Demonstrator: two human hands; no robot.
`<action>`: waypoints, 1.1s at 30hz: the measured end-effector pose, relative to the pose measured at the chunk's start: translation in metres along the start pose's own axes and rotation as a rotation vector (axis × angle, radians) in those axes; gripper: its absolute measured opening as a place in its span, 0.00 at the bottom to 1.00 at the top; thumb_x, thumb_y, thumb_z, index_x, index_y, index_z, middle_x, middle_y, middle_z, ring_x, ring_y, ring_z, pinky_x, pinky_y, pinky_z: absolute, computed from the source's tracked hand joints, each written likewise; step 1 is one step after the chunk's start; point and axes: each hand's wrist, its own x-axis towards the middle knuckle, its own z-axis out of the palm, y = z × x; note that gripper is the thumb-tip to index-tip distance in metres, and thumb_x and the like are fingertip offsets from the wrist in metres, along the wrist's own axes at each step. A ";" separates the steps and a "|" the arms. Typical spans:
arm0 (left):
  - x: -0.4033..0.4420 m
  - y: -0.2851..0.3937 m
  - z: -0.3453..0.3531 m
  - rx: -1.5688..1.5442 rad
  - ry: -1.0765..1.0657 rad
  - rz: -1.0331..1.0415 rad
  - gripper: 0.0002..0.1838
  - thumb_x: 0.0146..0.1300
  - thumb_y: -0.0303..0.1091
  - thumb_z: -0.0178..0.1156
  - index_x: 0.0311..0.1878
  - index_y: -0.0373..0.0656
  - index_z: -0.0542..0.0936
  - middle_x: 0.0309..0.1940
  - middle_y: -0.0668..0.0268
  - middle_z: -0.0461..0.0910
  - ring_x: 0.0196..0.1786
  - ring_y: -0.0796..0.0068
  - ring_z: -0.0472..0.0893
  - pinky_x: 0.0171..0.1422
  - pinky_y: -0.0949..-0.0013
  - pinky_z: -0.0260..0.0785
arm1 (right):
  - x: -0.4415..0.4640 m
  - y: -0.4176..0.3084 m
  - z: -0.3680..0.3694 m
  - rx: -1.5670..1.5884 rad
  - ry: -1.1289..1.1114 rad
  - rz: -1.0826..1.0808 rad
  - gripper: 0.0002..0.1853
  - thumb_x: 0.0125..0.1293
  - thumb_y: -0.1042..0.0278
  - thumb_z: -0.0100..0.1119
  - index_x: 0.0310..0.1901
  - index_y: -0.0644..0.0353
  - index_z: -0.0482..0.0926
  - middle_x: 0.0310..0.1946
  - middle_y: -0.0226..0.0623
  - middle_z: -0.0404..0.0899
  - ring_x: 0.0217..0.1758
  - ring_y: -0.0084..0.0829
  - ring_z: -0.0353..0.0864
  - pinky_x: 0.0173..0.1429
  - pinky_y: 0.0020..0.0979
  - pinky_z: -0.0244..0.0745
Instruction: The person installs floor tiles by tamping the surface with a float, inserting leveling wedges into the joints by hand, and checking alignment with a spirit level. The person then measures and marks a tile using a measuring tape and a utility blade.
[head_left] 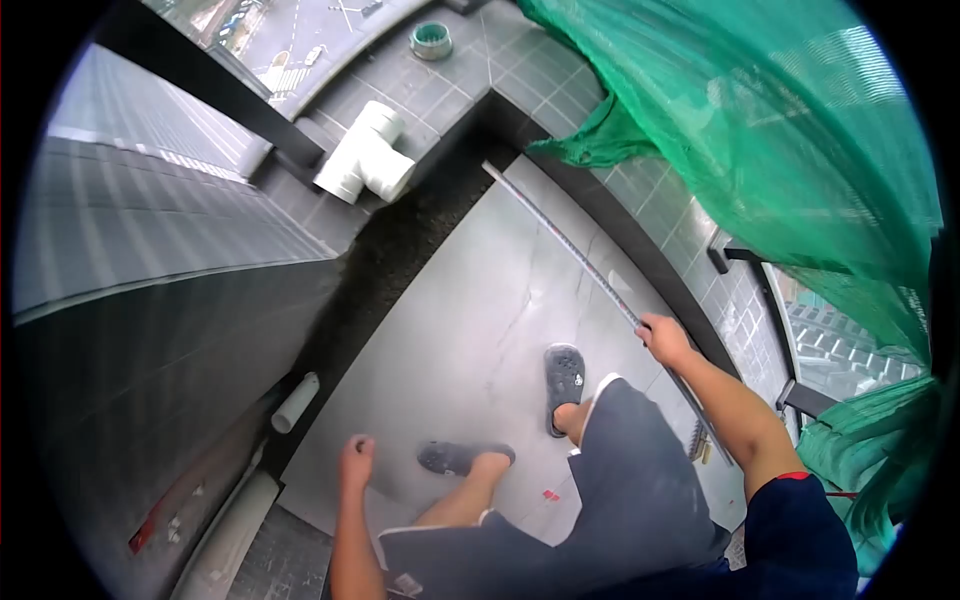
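Observation:
My right hand (pixel 664 340) is closed around a long, thin metal straightedge (pixel 565 240) with small marks along it. The straightedge slants over the pale floor tiles, its far end near the dark strip at the corner and its near end by my right leg. My left hand (pixel 357 462) hangs low at the left, fingers curled in. A small dark spot shows at those fingers, too small to name. Beneath both hands lie large grey-white tiles (pixel 470 310) with faint veins, on which my feet stand in dark clogs (pixel 565 378).
A white pipe tee (pixel 365 155) and a green-and-white roll of tape (pixel 431 41) rest on the tiled ledge. A white pipe stub (pixel 295 403) rises by the left wall. Bare dark ground (pixel 385 250) borders the tiles. Green netting (pixel 760 140) hangs at the right.

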 end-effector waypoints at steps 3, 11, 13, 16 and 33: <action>0.073 -0.040 0.019 0.094 -0.058 -0.045 0.17 0.69 0.42 0.66 0.50 0.36 0.84 0.42 0.51 0.87 0.46 0.53 0.86 0.54 0.57 0.77 | 0.083 0.019 0.042 -0.017 0.045 -0.038 0.11 0.71 0.58 0.62 0.44 0.57 0.84 0.42 0.52 0.85 0.48 0.59 0.83 0.51 0.54 0.76; 0.127 0.011 0.072 0.664 -0.224 -0.016 0.36 0.58 0.60 0.75 0.45 0.29 0.81 0.43 0.45 0.85 0.48 0.46 0.85 0.55 0.53 0.77 | 0.180 0.058 0.098 -0.053 0.151 -0.092 0.14 0.73 0.59 0.61 0.53 0.56 0.84 0.50 0.50 0.84 0.55 0.56 0.82 0.57 0.51 0.76; 0.139 0.009 0.072 0.684 -0.246 -0.003 0.39 0.57 0.62 0.75 0.46 0.27 0.80 0.44 0.44 0.85 0.49 0.45 0.85 0.56 0.53 0.77 | 0.174 0.061 0.106 -0.030 0.206 -0.100 0.14 0.73 0.58 0.60 0.54 0.56 0.83 0.52 0.48 0.84 0.57 0.54 0.82 0.59 0.50 0.76; 0.149 0.011 0.063 0.606 -0.358 -0.130 0.41 0.57 0.64 0.75 0.51 0.28 0.80 0.48 0.43 0.84 0.52 0.45 0.84 0.59 0.53 0.77 | 0.165 0.058 0.116 -0.046 0.170 -0.019 0.15 0.73 0.57 0.60 0.55 0.55 0.83 0.53 0.47 0.84 0.57 0.53 0.82 0.60 0.49 0.77; 0.088 0.045 -0.095 0.965 0.499 0.182 0.19 0.62 0.44 0.72 0.44 0.38 0.82 0.47 0.52 0.82 0.53 0.48 0.81 0.56 0.47 0.72 | 0.046 0.002 0.183 0.324 -0.445 0.322 0.43 0.65 0.30 0.66 0.69 0.58 0.73 0.44 0.44 0.87 0.39 0.35 0.86 0.42 0.37 0.82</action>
